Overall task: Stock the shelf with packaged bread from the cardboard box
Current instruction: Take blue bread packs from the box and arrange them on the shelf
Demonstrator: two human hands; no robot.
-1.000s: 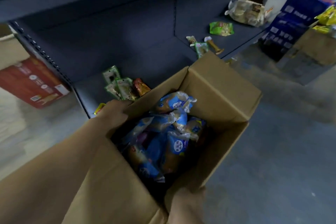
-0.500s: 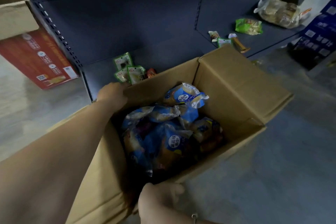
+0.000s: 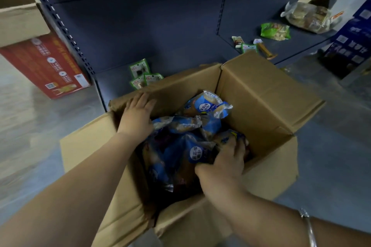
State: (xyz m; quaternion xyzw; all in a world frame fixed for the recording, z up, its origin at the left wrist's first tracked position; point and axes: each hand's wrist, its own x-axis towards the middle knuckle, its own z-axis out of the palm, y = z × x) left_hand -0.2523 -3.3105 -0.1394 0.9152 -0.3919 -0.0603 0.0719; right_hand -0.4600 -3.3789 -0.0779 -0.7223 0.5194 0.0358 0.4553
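Observation:
An open cardboard box [image 3: 267, 94] stands on the floor in front of the dark blue shelf [image 3: 180, 60]. Inside it lie several blue-wrapped bread packs [image 3: 206, 105]. My left hand [image 3: 137, 115] rests flat on the box's far left flap, fingers straight. My right hand [image 3: 225, 161] reaches into the box, its fingers curled round a blue bread pack [image 3: 200, 153] near the right wall.
Three small green packets [image 3: 140, 74] sit on the bottom shelf behind the box. Farther right lie more snack packets [image 3: 275, 31] and a clear bag of bread [image 3: 309, 16]. A red carton [image 3: 46, 66] stands at the left, blue cartons [image 3: 353, 44] at the right.
My right hand left the box's near edge and went inside onto a bread pack. My left hand flattened on the far flap. The view came closer to the shelf.

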